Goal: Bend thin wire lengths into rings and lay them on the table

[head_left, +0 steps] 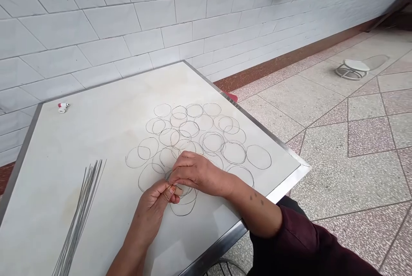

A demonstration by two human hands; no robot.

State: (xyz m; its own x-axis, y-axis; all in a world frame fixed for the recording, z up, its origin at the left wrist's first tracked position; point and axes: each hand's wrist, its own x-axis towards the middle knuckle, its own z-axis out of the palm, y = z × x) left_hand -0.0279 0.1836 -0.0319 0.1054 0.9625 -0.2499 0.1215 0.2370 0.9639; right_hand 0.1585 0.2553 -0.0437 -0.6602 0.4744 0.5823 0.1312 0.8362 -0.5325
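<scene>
Many thin wire rings (259,157) lie spread and overlapping on the white table (106,125). Near the front of these rings, my left hand (157,198) is closed in a pinch on a thin wire. My right hand (193,173) meets it from the right, its fingers curled over the same wire at the left fingertips. A small tan patch shows beside the left fingers; what it is I cannot make out. Most of the held wire is hidden by the hands or blends with the rings beneath.
A bundle of straight grey wires (80,216) lies on the table's left side. A small white and red object (63,107) sits near the far left corner. Beyond the metal-edged table are a tiled wall (144,22) and a low round-seated chair (354,66) on the floor.
</scene>
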